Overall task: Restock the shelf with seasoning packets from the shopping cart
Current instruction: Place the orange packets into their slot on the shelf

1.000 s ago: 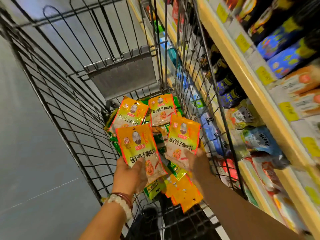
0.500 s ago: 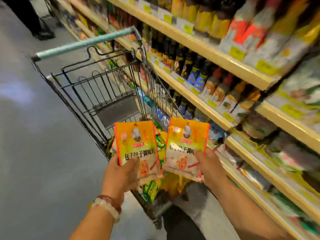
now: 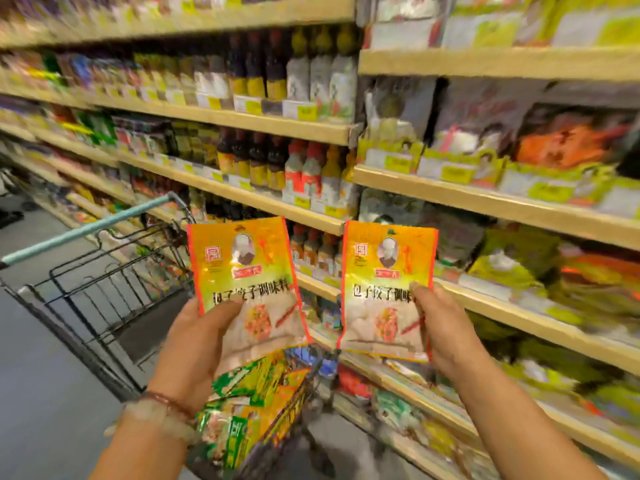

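Seasoning packets, two, orange and yellow with a portrait and red logo, held upright side by side in front of the shelving, apart from each other. Left packet (image 3: 244, 278): gripped by the left hand (image 3: 197, 344), thumb across its front, fingers behind. Right packet (image 3: 386, 289): gripped at its right edge by the right hand (image 3: 440, 327), thumb on the front. Left wrist: beaded bracelets (image 3: 156, 414). Shopping cart (image 3: 104, 289): black wire, teal handle, standing below and left of the hands, just beside the shelves; holds a heap of further packets (image 3: 249, 403), green and orange, below the left packet. Shelves (image 3: 485, 199): pale wood edges with yellow price tags, stocked with dark sauce bottles (image 3: 256, 157) at left and blurred bagged goods at right.
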